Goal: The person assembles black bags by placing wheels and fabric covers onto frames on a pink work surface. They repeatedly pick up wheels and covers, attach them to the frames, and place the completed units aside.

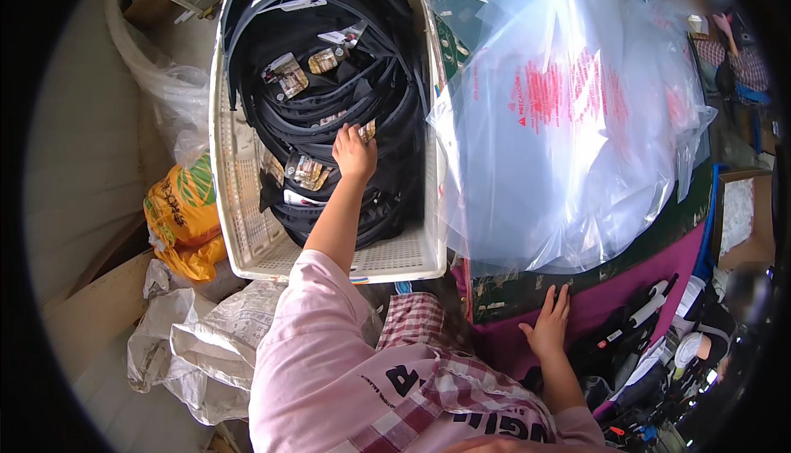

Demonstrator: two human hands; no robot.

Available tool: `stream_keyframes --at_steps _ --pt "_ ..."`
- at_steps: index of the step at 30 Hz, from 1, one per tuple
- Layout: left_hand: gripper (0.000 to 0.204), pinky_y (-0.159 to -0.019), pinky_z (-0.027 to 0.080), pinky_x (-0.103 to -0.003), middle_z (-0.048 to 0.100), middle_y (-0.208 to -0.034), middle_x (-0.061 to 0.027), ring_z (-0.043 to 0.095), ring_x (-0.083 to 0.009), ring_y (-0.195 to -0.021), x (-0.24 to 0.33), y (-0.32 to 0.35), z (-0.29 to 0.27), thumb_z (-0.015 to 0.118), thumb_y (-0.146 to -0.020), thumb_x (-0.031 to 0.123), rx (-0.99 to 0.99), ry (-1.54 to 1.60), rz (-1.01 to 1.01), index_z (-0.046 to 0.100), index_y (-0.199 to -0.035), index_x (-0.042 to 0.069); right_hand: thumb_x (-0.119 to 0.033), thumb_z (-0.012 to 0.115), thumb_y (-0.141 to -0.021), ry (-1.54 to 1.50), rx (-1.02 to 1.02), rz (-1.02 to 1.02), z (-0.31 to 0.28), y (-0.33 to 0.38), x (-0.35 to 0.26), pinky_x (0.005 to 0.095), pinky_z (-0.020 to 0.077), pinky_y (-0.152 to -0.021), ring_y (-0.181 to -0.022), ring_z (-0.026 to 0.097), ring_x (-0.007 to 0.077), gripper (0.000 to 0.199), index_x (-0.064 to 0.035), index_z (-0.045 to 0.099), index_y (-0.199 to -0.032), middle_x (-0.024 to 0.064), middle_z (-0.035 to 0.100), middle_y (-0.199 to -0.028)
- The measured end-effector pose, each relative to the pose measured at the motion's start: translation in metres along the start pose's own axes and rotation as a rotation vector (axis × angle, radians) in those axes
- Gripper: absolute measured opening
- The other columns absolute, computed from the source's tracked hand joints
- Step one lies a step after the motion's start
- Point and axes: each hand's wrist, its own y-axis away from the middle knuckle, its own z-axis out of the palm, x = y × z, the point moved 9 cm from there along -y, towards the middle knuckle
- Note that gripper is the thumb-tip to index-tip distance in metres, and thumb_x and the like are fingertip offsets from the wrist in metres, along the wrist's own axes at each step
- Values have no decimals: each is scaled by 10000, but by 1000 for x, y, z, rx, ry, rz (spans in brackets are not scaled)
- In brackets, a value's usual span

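My left hand (pixel 354 154) reaches into a large cream plastic crate (pixel 247 239). Its fingertips rest on a pile of black fabric items with round, hoop-like rims (pixel 329 115); the fingers look slightly bent, and no item is lifted. Printed picture tags (pixel 286 76) hang on several of these black items, one tag (pixel 367 130) right beside my fingers. My right hand (pixel 547 322) lies with spread fingers at the near edge of a dark green tabletop (pixel 515 298), holding nothing. Just beyond it is a stack of clear plastic bags (pixel 560 148) with red printing.
To the left of the crate lie an orange-yellow bag (pixel 185 214) and whitish woven sacks (pixel 206 342). Magenta cloth (pixel 589 305) runs along the table's near side, with black items on it. At the far right stands a cardboard box (pixel 750 222); another person (pixel 733 57) sits farther back.
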Motion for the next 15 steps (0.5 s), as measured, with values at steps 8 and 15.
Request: stream_keyframes --at_steps 8,15 --pt "577 -1065 368 -474 449 -1328 -281 435 -445 -1250 115 -25 66 601 -770 61 -5 280 382 431 -1315 -24 -207 853 -645 -24 -9 -20 0 -1 -5 523 290 -1104 -1378 189 502 1089 17 183 -1473 282 52 -1540" --pt "757 -933 501 -409 614 -1206 -184 605 -306 -1127 33 7 101 755 -755 332 -691 -167 -81 366 -1329 29 -168 861 -627 -70 -2 -11 3 -2 -4 513 267 -1122 -1379 167 515 1114 19 161 -1474 294 29 -1535"
